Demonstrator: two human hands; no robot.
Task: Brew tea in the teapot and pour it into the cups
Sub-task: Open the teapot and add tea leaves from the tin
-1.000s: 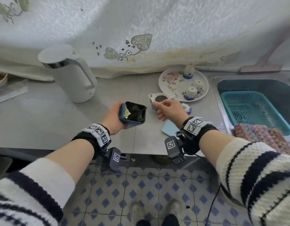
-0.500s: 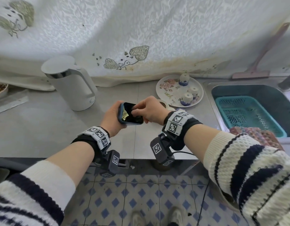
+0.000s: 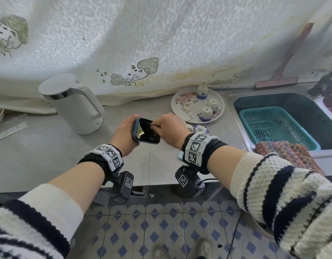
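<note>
Head view: brewing has barely begun. The left hand (image 3: 124, 131) grips an open tea tin (image 3: 136, 131) above the tabletop (image 3: 40, 150), and the right hand (image 3: 169, 128) has its fingers (image 3: 154, 126) pinching tea leaves (image 3: 148, 136) inside. The teapot (image 3: 188, 126) sits just behind, mostly hidden. The cups (image 3: 206, 113) wait upside down on the far plate (image 3: 182, 103), with the kettle (image 3: 77, 105) to the left and the sink (image 3: 273, 100) to the right.

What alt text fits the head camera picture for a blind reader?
A person's left grip holds an open blue tin above a grey counter while the right grip reaches into it. A white kettle stands left; a flowered plate with three upturned cups sits right, beside a sink.
</note>
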